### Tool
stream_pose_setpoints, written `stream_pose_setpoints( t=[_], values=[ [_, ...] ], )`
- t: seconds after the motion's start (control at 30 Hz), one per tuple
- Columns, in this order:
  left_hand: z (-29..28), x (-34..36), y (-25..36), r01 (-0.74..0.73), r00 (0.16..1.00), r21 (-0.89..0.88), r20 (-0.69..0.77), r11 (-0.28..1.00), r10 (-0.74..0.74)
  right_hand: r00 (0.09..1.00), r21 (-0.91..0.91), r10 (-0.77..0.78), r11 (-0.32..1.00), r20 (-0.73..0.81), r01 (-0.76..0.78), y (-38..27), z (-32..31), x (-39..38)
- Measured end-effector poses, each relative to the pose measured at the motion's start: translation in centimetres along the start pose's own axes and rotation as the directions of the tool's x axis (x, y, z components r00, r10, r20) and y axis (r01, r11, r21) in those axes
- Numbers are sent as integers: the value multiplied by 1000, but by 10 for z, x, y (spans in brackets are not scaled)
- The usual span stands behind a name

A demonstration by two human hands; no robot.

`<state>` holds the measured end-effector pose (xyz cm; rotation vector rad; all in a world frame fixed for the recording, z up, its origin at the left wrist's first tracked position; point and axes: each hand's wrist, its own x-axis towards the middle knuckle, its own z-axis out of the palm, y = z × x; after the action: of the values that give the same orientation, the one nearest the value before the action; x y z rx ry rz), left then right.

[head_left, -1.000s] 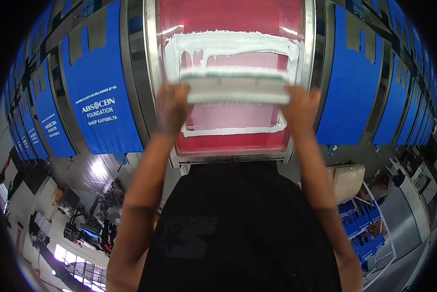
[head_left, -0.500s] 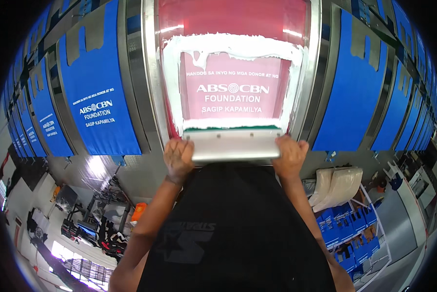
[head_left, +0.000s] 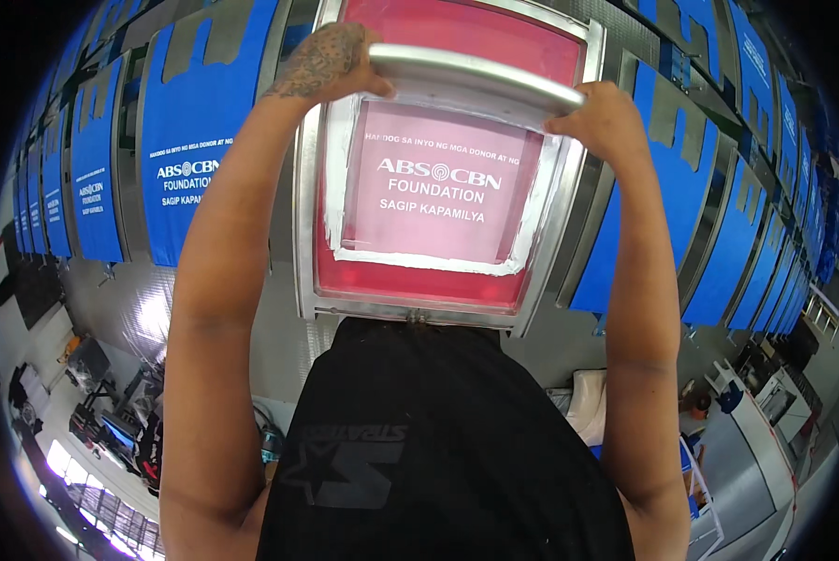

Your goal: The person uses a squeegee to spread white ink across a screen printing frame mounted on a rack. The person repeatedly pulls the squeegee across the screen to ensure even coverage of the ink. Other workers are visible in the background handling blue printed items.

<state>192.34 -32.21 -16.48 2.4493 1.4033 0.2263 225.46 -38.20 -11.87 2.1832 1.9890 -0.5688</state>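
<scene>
Both arms reach forward over a screen-printing frame point(head_left: 307, 234) with metal sides and a pink-red mesh. My left hand point(head_left: 337, 64) grips the left end of a wide metal squeegee point(head_left: 471, 73), fingers curled round it. At its right end my right hand point(head_left: 599, 120) is closed in the same way. The squeegee lies across the far part of the mesh. Nearer me, a pale stencil window point(head_left: 438, 187) shows white lettering and a round emblem. White ink point(head_left: 419, 260) borders that window on its sides and near edge. The squeegee's lower edge is hard to make out.
Blue cut fabric pieces point(head_left: 190, 122) lie on boards in a row to the left, several with white print. More blue pieces point(head_left: 667, 187) line the right side. A metal table surface point(head_left: 279, 327) runs beneath the frame. Racks and clutter stand on the floor beyond.
Both hands have carried the squeegee from the near end of the screen to the far end. The thick white ink at the far side is now mostly covered, and the view has shifted.
</scene>
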Motion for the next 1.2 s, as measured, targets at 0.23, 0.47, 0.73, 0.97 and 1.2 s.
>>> stream_pose_setpoints(
  t=[0.23,0.47,0.73,0.97,1.2],
  values=[
    [22,-4,-7,-43,947,-67,-321,997,19,996,63,-49,997,74,44,22,16,30],
    [156,-280,75,22,894,-398,419,917,160,889,-80,-450,892,-87,444,-16,18,21],
    [175,-351,164,765,644,-619,729,181,-232,849,28,-524,851,65,524,-44,28,40],
    [149,-354,174,588,809,-726,543,357,-228,888,-86,-454,890,-71,448,-57,40,-27],
    [166,-349,162,534,836,-704,521,468,-171,887,-113,-457,886,-66,449,-60,146,-191]
  ],
)
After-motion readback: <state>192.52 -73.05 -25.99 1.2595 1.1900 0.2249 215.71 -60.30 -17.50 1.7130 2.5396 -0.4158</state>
